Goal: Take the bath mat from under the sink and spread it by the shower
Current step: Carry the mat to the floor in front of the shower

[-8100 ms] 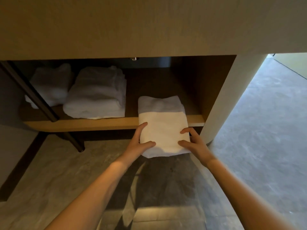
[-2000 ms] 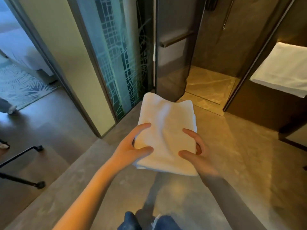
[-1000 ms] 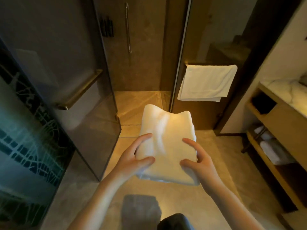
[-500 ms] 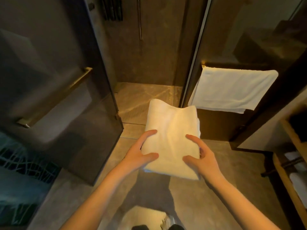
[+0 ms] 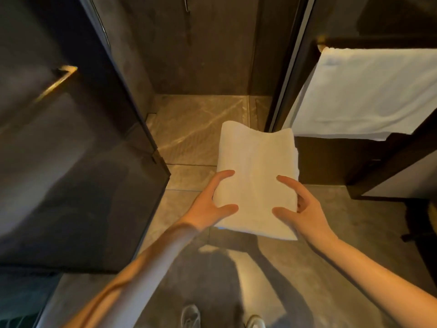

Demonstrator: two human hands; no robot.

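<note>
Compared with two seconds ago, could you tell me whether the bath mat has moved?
Yes. The bath mat has come forward toward the shower. Its far end now shows over the shower floor, where before it was short of the doorway.

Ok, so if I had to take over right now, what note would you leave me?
Left hand: grips the folded bath mat at its left edge, thumb on top.
Right hand: grips the right edge the same way.
Bath mat: folded, held in the air above the floor, right in front of the open shower; glass door on the left.
Done: mat fetched and carried to the shower.
Left: lower it, unfold it, spread it flat on the floor by the shower.
</note>
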